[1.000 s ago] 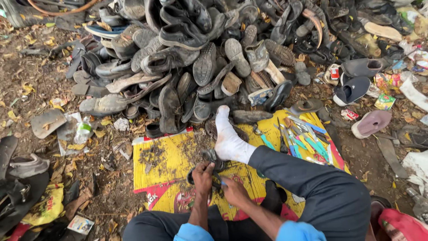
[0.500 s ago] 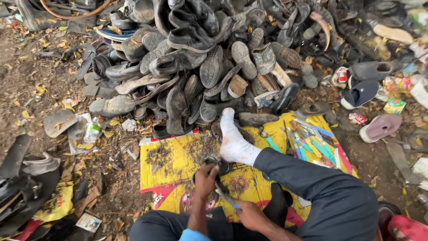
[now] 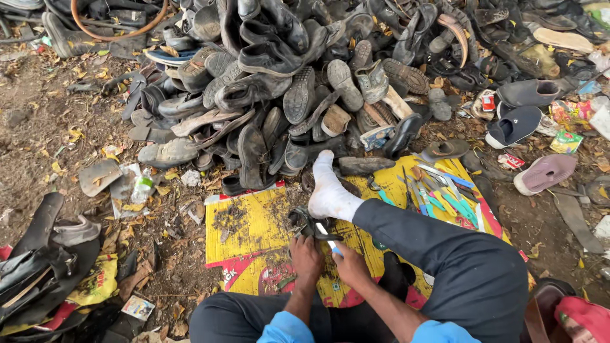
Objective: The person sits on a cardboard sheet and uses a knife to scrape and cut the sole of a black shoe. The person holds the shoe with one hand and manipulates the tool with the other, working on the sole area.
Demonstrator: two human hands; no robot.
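— Around the hands?
— Heap of worn shoes (image 3: 305, 82) beyond, tools (image 3: 438, 190) on the yellow mat (image 3: 248, 222) to the right, white-socked foot (image 3: 330, 194) stretched just beside.
— And the grip?
— Left hand (image 3: 307, 257) closed on a dark shoe piece (image 3: 308, 223) resting on the mat; right hand (image 3: 349, 263) pinching a blue-handled blade (image 3: 328, 238) against it.
— In the way?
— Raised knee, hiding part of the mat.

dirt ground (image 3: 44, 136) | yellow mat (image 3: 254, 225) (littered) | shoe pile (image 3: 286, 76) | leaves (image 3: 76, 134)
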